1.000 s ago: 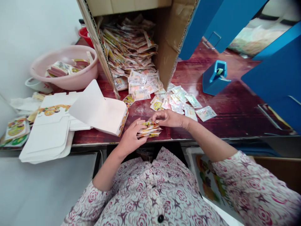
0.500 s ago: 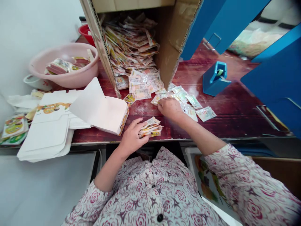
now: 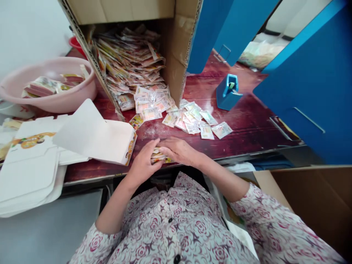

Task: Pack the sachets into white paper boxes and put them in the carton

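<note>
At the table's front edge, my left hand [image 3: 143, 161] wraps the left side of a small stack of packets [image 3: 158, 157]. My right hand [image 3: 180, 150] lies over the top and right side of the same stack, closed on it, so most of the stack is hidden. Beyond my hands, loose flat packets [image 3: 192, 116] are spread on the dark red table [image 3: 242, 135]. More packets [image 3: 132, 62] fill a cardboard box [image 3: 180, 44] lying on its side, its mouth toward me. Left of my left hand sits a white carton [image 3: 115, 141] with its flap raised.
Flat unfolded cartons [image 3: 30, 172] are piled at the left, overhanging the table edge. Behind them stands a pink basin [image 3: 52, 104] holding bundled packets. A blue tape dispenser [image 3: 227, 97] is at the right, near blue panels [image 3: 310, 91]. An open cardboard box [image 3: 316, 194] stands below, at the right.
My right hand has come back from the loose packets to the stack in my left hand. The camera view has shifted, so the table things appear further left.
</note>
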Action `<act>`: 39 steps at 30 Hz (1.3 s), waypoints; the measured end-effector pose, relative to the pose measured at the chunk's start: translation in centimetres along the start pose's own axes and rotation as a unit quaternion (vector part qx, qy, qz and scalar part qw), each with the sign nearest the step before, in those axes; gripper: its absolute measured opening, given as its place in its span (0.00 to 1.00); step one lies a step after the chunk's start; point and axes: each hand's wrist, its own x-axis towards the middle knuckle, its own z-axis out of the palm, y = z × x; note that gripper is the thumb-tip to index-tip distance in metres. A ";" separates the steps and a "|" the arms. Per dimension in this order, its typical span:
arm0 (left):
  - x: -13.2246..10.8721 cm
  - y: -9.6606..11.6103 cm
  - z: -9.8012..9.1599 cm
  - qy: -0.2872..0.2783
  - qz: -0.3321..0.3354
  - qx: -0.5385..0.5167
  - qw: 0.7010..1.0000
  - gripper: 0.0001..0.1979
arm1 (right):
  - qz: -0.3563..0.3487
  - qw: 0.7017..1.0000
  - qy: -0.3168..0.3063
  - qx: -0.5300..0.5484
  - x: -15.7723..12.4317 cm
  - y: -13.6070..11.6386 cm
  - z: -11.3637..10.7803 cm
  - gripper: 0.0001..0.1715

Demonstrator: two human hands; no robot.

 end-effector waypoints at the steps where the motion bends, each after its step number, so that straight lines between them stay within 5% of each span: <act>1: 0.1 0.1 -0.1 -0.021 -0.002 0.002 1.000 0.29 | 0.014 1.000 0.018 0.017 -0.5 0.5 -0.3 0.26; 3: 0.3 0.4 -0.2 -0.033 -0.005 0.004 0.999 0.23 | 0.102 0.990 0.093 0.000 -1.7 2.0 -1.3 0.23; 5: 0.4 0.5 -0.2 -0.025 -0.010 0.007 1.000 0.21 | 0.234 0.951 0.177 -0.100 -3.2 3.6 -2.7 0.21; 9: 0.2 0.6 -0.2 -0.014 -0.053 0.017 0.998 0.27 | 0.402 0.859 0.159 -0.275 -5.5 6.1 -3.8 0.25; 13: 0.1 0.7 -0.2 -0.018 -0.063 0.016 0.998 0.26 | 0.404 0.844 0.173 -0.308 -6.9 7.8 -3.1 0.23; 17: 0.1 0.8 -0.4 -0.033 -0.054 0.004 0.998 0.23 | 0.406 0.832 0.290 -0.244 -7.5 8.4 -3.8 0.25; 21: 0.2 0.7 -0.4 -0.053 -0.041 -0.022 0.997 0.21 | 0.257 0.877 0.383 -0.131 -5.2 6.5 -3.3 0.24; 23: 0.2 0.5 -0.3 -0.052 -0.020 -0.028 0.998 0.20 | 0.173 0.930 0.322 -0.031 -3.1 5.0 -2.0 0.23; 25: -0.1 0.2 0.0 -0.022 0.004 -0.020 1.000 0.19 | 0.129 0.972 0.185 0.066 -1.1 3.7 -0.8 0.22; 29: -0.5 -0.1 0.5 0.066 0.019 0.023 0.997 0.21 | 0.110 0.986 -0.004 0.121 1.1 2.2 -0.9 0.20; 33: -0.3 0.1 0.3 0.032 0.014 0.003 0.999 0.21 | 0.069 0.987 -0.119 0.086 3.2 1.9 -3.2 0.23; 35: -0.1 0.3 0.1 0.016 0.003 -0.008 1.000 0.20 | 0.080 0.992 -0.097 0.028 5.5 2.4 -3.7 0.23; 39: 0.0 0.4 0.1 0.025 -0.007 0.007 1.000 0.22 | 0.104 0.971 0.066 -0.203 11.4 4.2 -3.0 0.20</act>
